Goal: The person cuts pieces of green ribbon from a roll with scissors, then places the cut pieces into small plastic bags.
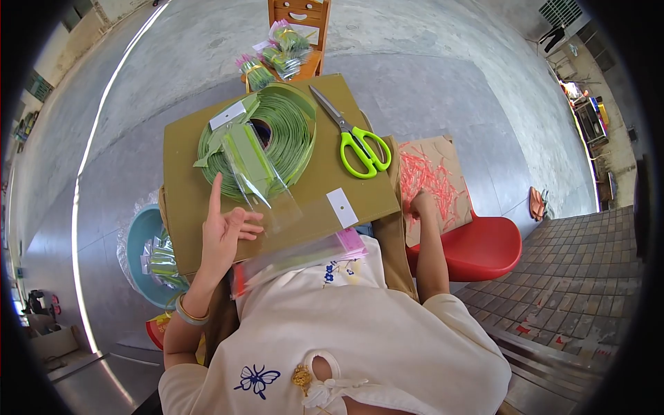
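Note:
My left hand [230, 232] is over the near left part of an olive-green board [325, 104], index finger stretched out and the others loosely bent, holding nothing. Just beyond it lies a clear plastic bag [273, 207] with a folded green strip [249, 155] inside, resting partly on a large roll of green ribbon [294, 128]. My right hand [423, 205] reaches down into a pile of thin red-pink strips [432, 176] on a sheet of cardboard [448, 149]. Its fingers are curled together, and what they pinch is hidden. Green-handled scissors [363, 152] lie at the board's far right.
A clear bag with a white tab [342, 207] lies near the board's front edge. More bags [304, 259] rest on my lap. A blue basin [142, 266] of packets stands left. Bundled green packets [280, 52] sit on a wooden chair [315, 34]. A red seat [477, 252] supports the cardboard.

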### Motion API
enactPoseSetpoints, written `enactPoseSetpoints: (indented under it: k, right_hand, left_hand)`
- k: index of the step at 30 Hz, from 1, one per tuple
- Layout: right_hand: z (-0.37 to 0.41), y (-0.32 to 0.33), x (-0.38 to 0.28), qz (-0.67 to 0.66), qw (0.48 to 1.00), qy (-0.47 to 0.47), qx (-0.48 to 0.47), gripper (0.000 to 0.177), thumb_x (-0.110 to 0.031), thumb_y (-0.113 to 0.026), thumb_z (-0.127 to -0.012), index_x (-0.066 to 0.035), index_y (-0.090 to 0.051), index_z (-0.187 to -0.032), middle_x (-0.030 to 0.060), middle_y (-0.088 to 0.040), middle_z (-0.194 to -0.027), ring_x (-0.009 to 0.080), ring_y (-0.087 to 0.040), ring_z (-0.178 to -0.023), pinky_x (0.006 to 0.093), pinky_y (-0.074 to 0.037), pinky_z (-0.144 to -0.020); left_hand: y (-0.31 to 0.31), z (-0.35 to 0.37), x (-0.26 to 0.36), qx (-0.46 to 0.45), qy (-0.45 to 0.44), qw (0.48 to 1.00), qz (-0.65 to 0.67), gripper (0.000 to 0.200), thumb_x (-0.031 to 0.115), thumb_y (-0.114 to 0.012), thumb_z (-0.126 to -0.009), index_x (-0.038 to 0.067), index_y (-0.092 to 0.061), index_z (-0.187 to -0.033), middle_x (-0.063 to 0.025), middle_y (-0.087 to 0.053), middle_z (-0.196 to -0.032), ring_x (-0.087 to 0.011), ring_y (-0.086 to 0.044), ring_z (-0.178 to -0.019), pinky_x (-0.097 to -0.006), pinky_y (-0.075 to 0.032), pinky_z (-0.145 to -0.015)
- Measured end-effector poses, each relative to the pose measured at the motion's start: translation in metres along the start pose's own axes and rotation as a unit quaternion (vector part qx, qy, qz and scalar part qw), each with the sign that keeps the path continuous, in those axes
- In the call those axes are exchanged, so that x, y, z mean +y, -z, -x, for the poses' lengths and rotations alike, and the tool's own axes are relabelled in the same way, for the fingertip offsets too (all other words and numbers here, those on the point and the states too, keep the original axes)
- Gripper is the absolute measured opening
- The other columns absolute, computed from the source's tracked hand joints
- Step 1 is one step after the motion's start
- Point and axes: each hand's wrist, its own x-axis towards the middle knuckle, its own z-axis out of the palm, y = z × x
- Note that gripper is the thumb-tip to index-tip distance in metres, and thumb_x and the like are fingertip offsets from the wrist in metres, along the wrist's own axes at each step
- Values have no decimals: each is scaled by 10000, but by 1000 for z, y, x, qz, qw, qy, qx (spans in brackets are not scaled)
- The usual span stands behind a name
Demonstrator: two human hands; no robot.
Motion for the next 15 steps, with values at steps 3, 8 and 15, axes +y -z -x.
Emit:
enactPoseSetpoints:
  k: [3, 8, 15]
  right_hand:
    - [-24, -27, 14, -43, 998, -12, 51, 133, -29, -673, -659, -3, -586, -757, 145, -651, -675, 244, -660, -617, 343, -524, -543]
    - [27, 61, 0, -150, 988, -14, -22, 200, -46, -711, -672, 35, -529, -688, 172, -605, -567, 217, -629, -509, 319, -510, -454]
    - [100, 146, -67, -410, 878, 243, 39, 141, -80, -637, -781, 38, -591, -843, 87, -602, -639, 118, -568, -515, 234, -468, -472]
  left_hand:
    - [5, 1, -3, 48, -22, 998, -25, 618, 252, -467, -927, 117, -104, -1408, -163, -626, -845, -194, -639, -658, -247, -517, -561]
    - [6, 0, -14, 148, -161, 949, -229, 568, 63, -592, -823, 92, -342, -1332, -116, -603, -912, -113, -532, -518, -204, -444, -484]
    - [-1, -28, -22, 112, -465, 791, -381, 387, -93, -660, -656, 55, -645, -1013, -122, -542, -1050, -77, -428, -464, -196, -347, -415]
